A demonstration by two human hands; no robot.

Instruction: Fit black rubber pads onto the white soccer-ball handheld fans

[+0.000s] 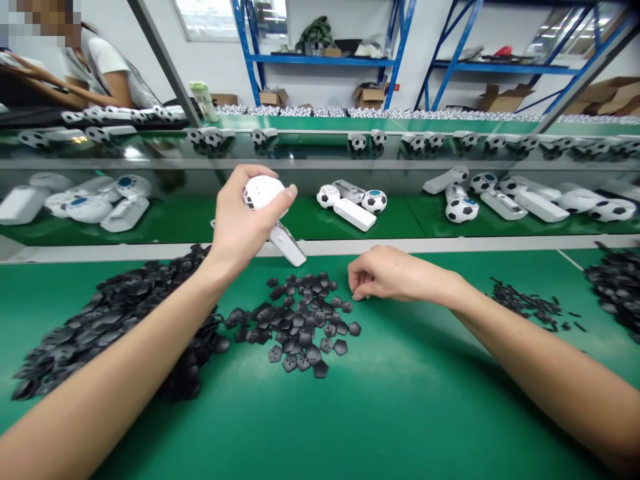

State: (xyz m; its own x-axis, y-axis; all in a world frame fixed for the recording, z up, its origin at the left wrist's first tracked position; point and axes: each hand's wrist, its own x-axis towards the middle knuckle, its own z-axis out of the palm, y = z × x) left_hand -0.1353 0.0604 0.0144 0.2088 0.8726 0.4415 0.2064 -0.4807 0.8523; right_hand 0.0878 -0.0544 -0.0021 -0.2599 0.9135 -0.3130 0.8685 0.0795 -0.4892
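Note:
My left hand is closed around a white football-shaped gadget, raised above the back of the green table. Its white handle slants down to the right, below my thumb. My right hand is closed with its fingertips pinched, low over the table at the right edge of a loose spread of black pentagon pieces. What lies in that pinch, if anything, is hidden. Left of the spread, partly behind my left forearm, is a larger heap of the black pieces.
Small thin black parts and another black heap lie to the right. Beyond a white rail, a green conveyor belt carries several football gadgets. A glass shelf with more gadgets hangs above it. A person sits across, upper left.

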